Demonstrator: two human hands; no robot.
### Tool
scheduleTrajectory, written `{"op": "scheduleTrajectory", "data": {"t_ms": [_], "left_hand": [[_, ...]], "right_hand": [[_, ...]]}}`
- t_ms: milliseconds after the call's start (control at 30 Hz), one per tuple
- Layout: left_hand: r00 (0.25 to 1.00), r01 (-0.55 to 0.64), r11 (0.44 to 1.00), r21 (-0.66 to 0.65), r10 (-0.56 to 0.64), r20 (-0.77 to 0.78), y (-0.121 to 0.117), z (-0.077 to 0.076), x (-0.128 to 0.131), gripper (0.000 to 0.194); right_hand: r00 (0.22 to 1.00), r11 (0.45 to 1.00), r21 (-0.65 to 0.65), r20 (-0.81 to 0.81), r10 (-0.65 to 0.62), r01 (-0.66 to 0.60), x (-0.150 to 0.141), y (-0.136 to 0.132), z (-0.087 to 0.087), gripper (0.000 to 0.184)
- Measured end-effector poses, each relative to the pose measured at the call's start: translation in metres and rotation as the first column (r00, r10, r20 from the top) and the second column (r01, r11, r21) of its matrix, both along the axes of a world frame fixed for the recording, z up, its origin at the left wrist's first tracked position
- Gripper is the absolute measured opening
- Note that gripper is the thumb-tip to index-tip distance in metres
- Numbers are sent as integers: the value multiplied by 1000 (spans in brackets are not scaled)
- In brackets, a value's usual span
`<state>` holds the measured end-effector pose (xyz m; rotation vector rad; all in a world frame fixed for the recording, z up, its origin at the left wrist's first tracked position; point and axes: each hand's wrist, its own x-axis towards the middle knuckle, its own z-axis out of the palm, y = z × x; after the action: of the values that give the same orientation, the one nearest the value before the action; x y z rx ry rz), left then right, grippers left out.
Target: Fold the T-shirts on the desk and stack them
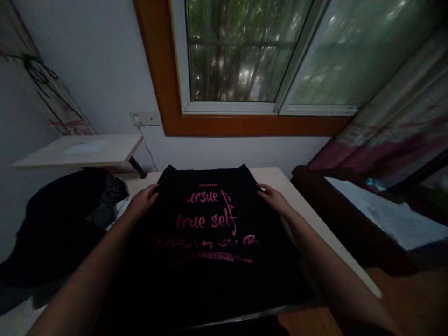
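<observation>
A black T-shirt (210,280) with pink lettering lies spread over a pale table (315,224). Its far part, printed with "true self", is folded over or bunched, so another line of print below is partly covered. At the shirt's left edge, my left hand (143,201) has its fingers closed on the fabric. My right hand (275,198) pinches the opposite edge at about the same height, thumb and forefinger on the cloth. The near part of the shirt is too dark to make out its folds.
A heap of dark clothing (63,219) sits at the left, below a small raised shelf (129,149) with a paper on it. Beyond the table are a wall socket (145,119) with a cable and a window. A brown sofa-like piece (336,210) stands at the right.
</observation>
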<state>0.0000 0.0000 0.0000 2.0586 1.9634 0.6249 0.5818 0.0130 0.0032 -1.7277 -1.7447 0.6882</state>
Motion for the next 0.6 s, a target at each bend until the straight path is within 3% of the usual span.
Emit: {"op": "scheduleTrajectory", "data": {"t_ms": [167,400,600], "left_hand": [[998,54,994,-91,-50,46,-7,-4,-5,46],[996,-50,998,34,52,-66,8,-7,-2,43],[988,-77,995,60,84,-128,31,-6,7,43]], "right_hand": [[977,991,-59,-182,107,-120,5,-14,-3,42],[948,994,-95,-318,19,-51,0,-1,-12,40],[944,996,-84,-327,-39,12,-3,25,-16,35]]}}
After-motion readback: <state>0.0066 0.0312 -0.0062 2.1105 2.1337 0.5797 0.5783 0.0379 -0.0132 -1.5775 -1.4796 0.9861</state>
